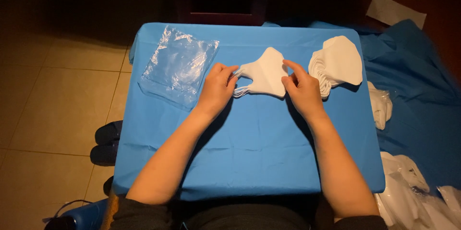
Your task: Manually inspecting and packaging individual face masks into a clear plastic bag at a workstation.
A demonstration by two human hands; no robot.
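Both hands, left hand [217, 86] and right hand [300, 88], pinch opposite ends of a white folded face mask [264, 72] lying between them on the blue surface [249, 139], where an uneven tug could snag its ear loops [241, 90].
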